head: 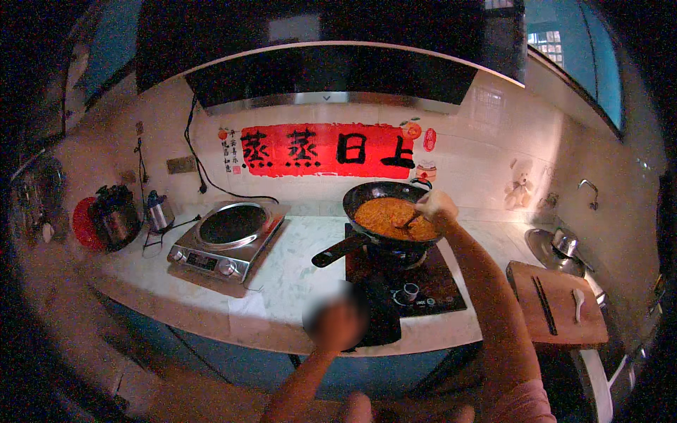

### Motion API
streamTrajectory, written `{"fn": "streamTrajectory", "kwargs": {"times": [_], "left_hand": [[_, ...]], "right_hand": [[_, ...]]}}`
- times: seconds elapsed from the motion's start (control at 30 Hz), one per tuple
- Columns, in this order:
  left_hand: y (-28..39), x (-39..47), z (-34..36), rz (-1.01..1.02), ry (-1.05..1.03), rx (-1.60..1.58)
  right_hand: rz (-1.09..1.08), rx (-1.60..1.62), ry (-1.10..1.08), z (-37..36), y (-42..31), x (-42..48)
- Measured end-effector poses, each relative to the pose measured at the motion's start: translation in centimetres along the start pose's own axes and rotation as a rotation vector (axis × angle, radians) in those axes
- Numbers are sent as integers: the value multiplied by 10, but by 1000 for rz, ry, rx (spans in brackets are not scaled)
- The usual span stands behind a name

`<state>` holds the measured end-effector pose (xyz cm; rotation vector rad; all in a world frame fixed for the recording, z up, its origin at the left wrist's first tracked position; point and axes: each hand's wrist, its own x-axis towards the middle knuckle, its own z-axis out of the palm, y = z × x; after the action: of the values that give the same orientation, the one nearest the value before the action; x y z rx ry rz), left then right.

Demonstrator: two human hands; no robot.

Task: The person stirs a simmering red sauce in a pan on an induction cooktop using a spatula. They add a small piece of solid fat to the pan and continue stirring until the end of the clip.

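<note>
A black wok [362, 191] with a long black handle [338, 250] sits on a black induction cooktop [441, 288]. Orange-red food [383, 214] covers much of its inside. Over the wok's right side, my right hand [439, 205] grips a dark stirring utensil [406, 225] whose lower end is in the food. My left hand [336, 320] is near the counter's front edge, below the wok handle. Blur covers its fingers, so whether it holds anything cannot be made out. A dark shape [382, 320] lies just right of it, its kind unclear.
Left stands a silver portable cooker [211, 264] on the pale counter [301, 264]. Farther left are a metal pot [119, 222] and a red round object [83, 224]. On the right, a wooden board [568, 312] carries chopsticks [545, 306] and a white spoon [578, 304]. A range hood [328, 74] hangs above.
</note>
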<state>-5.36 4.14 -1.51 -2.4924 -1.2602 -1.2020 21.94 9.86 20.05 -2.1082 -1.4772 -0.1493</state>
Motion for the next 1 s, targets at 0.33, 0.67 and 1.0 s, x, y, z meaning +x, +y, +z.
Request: {"fn": "streamTrajectory", "kwargs": {"times": [0.33,0.67,1.0], "left_hand": [[-1,-2,20,138,121,91],[10,3,-4,17,27,-23],[14,3,-3,14,60,-23]], "right_hand": [[-207,-795,-192,-1,42,-47],[-106,-702,-224,11,33,-47],[33,-397,-109,14,54,-53]]}}
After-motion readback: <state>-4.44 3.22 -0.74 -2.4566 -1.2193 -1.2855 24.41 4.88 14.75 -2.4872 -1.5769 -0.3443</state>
